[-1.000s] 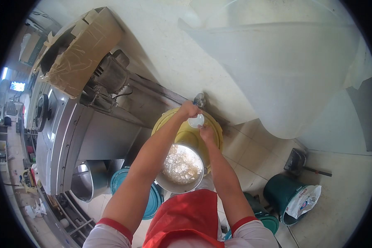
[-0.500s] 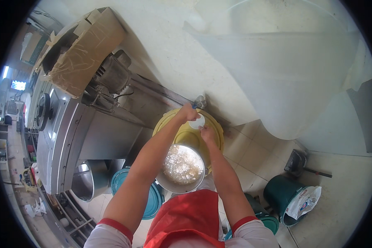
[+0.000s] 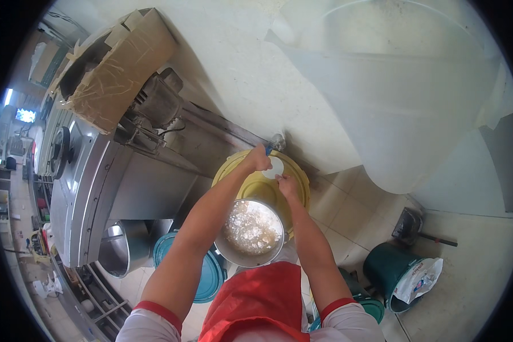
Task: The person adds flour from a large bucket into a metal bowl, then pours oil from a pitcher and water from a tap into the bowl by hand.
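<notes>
Over the yellow round lid (image 3: 300, 198), my right hand (image 3: 287, 186) pinches the near edge of a small round white dish-like thing (image 3: 275, 167). Just beyond it, my left hand (image 3: 259, 159) is closed, and a small blue piece (image 3: 268, 150) shows past its fingers. What exactly the blue piece belongs to is hidden. Close behind it, a greyish fitting (image 3: 277, 141) sits by the wall. Nearer to me, a round metal pot (image 3: 251, 262) rests partly over the yellow lid, holding white powder and lumps in a tan wet mass (image 3: 252, 229).
A steel machine (image 3: 148, 188) with a motor (image 3: 157, 102) and a cardboard box (image 3: 119, 71) stands at left. Below are a metal bucket (image 3: 117, 251) and a teal lid (image 3: 210, 279). At right hangs translucent plastic sheeting (image 3: 393, 114), above a dark green bin (image 3: 382, 265) and a dustpan (image 3: 407, 225).
The white dish-like thing has shifted slightly right and shows a little more of its face. Both hands stay almost where they were; the pot has not visibly moved.
</notes>
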